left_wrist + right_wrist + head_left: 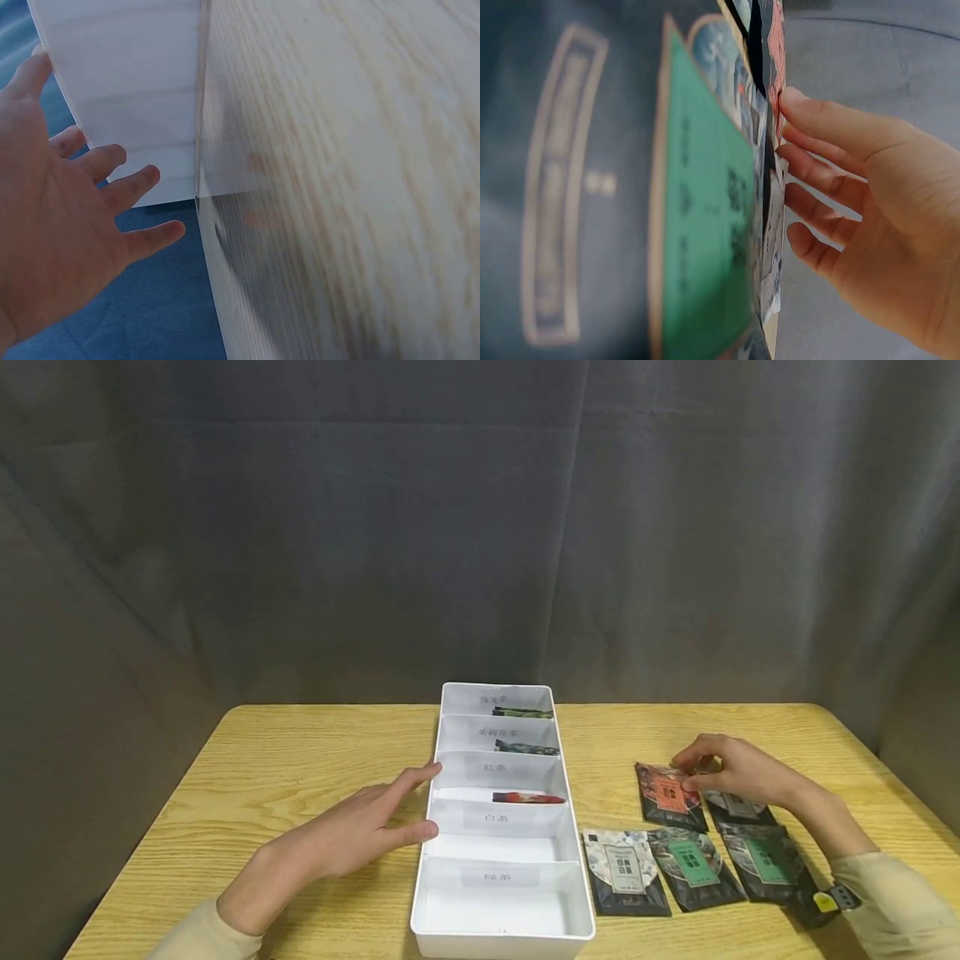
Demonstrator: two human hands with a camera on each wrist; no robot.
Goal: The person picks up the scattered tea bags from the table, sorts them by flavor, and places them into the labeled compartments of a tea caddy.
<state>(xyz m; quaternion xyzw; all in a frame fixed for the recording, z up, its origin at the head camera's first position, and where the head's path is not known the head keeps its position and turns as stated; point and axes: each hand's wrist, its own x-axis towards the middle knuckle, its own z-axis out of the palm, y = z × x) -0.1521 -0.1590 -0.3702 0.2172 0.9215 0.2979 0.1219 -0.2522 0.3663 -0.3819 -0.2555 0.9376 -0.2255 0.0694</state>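
Observation:
My right hand [738, 770] is over a dark tea sachet with a red label [670, 795], thumb and fingertips at its right side. In the right wrist view, the thumb tip meets the red label [777, 56] while the other fingers bend loosely at the sachets' surface. The sachet lies on the table. My left hand [352, 827] stretches towards a long white divided box [416, 906], with thumb and index fingertip at its left rim. In the left wrist view, the fingers [142, 241] are spread beside the box wall [142, 75], holding nothing.
A grey-labelled sachet [738, 808] lies partly under my right hand. Nearer are a pale floral sachet [626, 870] and two green-labelled ones [693, 864]. Green, teal and red sachets [528, 797] stand in the box's three back compartments. A dark curtain [375, 552] hangs behind the table.

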